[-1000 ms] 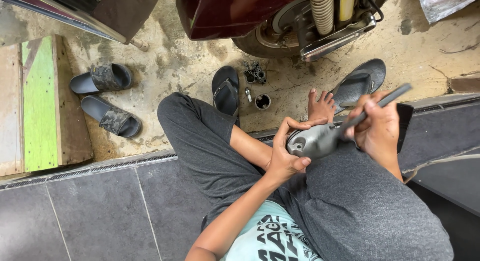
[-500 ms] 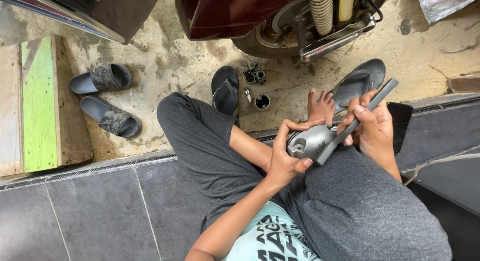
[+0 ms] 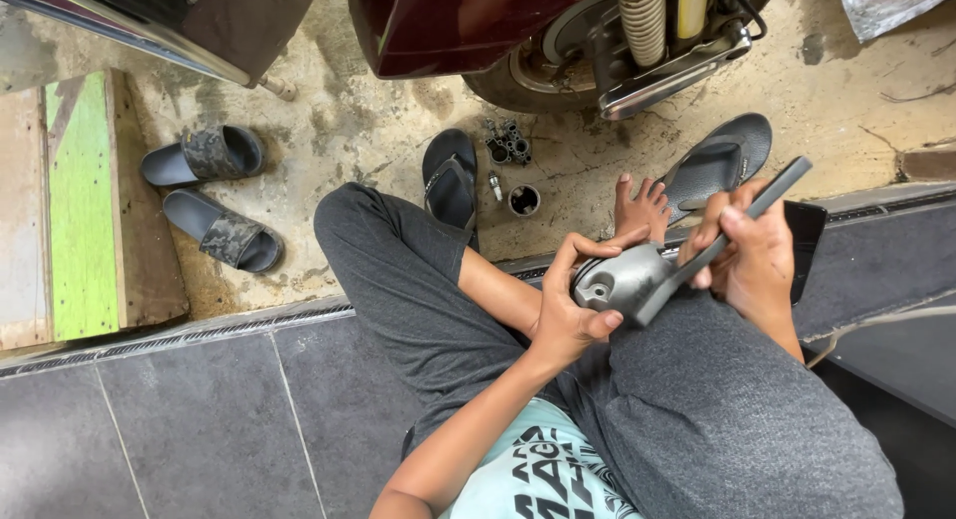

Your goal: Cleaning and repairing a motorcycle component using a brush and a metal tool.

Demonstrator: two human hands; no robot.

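Gritty concrete floor [image 3: 378, 130] spreads toward twelve o'clock, where a motorbike wheel [image 3: 543, 76] stands. We sit on a dark tiled step [image 3: 199, 409]. Our left hand [image 3: 568, 315] grips a grey metal casting [image 3: 622, 280] steadied on our knee; our right hand [image 3: 747, 255] clasps a flat file [image 3: 732, 230] angled across it. Sandals [image 3: 209, 195] lie at ten o'clock, leaving room near our foot [image 3: 642, 205].
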